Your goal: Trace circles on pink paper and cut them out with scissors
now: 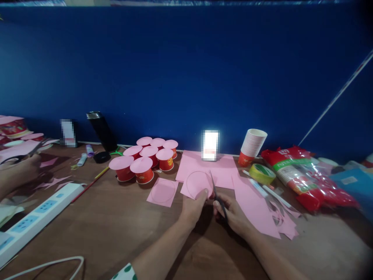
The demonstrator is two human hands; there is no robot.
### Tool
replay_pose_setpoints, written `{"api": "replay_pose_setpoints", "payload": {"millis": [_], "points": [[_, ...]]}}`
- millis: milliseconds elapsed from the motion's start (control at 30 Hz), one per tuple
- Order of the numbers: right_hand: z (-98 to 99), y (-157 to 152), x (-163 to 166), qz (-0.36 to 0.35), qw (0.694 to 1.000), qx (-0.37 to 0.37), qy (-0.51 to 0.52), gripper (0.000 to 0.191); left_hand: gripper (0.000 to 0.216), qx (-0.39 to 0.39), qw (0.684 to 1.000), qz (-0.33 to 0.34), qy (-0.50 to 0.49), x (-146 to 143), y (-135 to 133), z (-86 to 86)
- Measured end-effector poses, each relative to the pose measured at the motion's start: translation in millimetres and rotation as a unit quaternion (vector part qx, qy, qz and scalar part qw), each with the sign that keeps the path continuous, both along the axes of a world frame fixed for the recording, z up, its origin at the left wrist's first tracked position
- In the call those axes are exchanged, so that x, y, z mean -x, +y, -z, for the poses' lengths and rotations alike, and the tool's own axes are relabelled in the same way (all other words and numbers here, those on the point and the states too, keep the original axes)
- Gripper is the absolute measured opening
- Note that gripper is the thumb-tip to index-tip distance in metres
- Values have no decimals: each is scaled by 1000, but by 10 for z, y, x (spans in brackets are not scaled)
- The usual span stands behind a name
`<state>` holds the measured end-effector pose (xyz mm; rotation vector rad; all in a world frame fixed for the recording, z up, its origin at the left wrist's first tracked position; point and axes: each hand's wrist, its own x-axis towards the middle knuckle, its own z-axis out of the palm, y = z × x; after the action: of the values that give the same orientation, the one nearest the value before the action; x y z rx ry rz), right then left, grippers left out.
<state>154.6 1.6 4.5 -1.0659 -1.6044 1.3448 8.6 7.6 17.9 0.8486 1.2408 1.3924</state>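
Observation:
My left hand (pixel 194 208) pinches the near edge of a pink paper sheet (pixel 196 183) that has a circle drawn on it. My right hand (pixel 230 214) is closed round a pair of scissors (pixel 217 192), whose blades point away from me along the sheet's right edge. A second pink square with a drawn circle (pixel 162 192) lies flat on the wooden table (pixel 116 229) just left of my hands. More pink paper (pixel 221 171) is spread behind and to the right.
Several red cups topped with pink discs (pixel 145 161) stand behind. A stack of paper cups (pixel 252 146), a tape roll (pixel 261 173), pens and a red packet (pixel 305 177) lie right. A white power strip (pixel 37 216) and another person's hand (pixel 17 171) are left.

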Motion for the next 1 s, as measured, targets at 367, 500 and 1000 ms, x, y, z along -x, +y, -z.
{"api": "replay_pose_setpoints", "payload": {"millis": [367, 500, 1000], "points": [[-7, 9, -1, 1, 1000, -15, -2, 38, 33, 11, 1000, 4, 20, 1, -23, 9], [3, 0, 3, 9, 1000, -11, 0, 40, 37, 14, 1000, -3, 17, 3, -21, 4], [28, 7, -10, 8, 1000, -1, -5, 38, 38, 5, 1000, -3, -6, 1, 5, 35]]}}
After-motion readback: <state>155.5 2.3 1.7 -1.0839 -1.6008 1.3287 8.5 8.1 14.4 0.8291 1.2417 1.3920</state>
